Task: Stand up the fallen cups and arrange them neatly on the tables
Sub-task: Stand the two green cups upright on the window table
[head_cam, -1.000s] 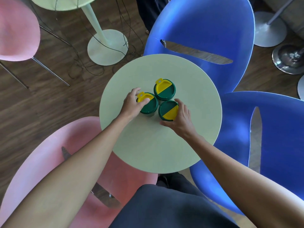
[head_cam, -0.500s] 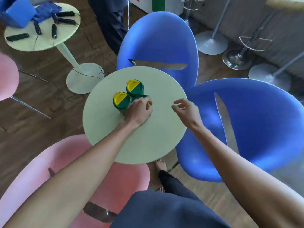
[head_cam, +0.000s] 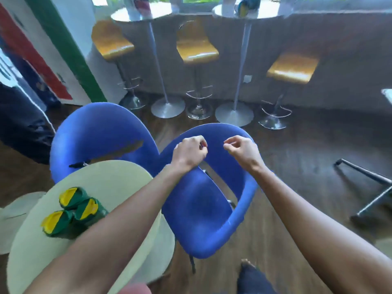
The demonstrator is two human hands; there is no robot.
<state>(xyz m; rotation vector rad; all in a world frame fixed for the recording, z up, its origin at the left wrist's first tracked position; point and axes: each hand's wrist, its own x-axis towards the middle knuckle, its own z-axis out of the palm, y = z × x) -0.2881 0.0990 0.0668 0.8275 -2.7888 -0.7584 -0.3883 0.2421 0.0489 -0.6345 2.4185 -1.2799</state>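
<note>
Three green cups with green-and-yellow lids (head_cam: 73, 211) stand upright, clustered together on the round pale-green table (head_cam: 110, 183) at the lower left. My left hand (head_cam: 189, 152) and my right hand (head_cam: 241, 150) are both raised in the air over a blue chair, away from the cups. Each hand has its fingers curled in and holds nothing. On a tall silver table at the back, a blue-and-yellow cup (head_cam: 247, 6) appears to lie on its side, blurred.
Two blue shell chairs (head_cam: 201, 219) stand right of the table. Behind them are two tall silver pedestal tables (head_cam: 146, 12) and three orange bar stools (head_cam: 197, 49) against a grey wall. A person in dark clothes (head_cam: 23, 124) stands at the left. Black metal legs (head_cam: 367, 177) lie at the right.
The view has swung up and to the right. Both hands have left the cups and the table and now hang curled over the blue chair. The three cups stay grouped on the table.
</note>
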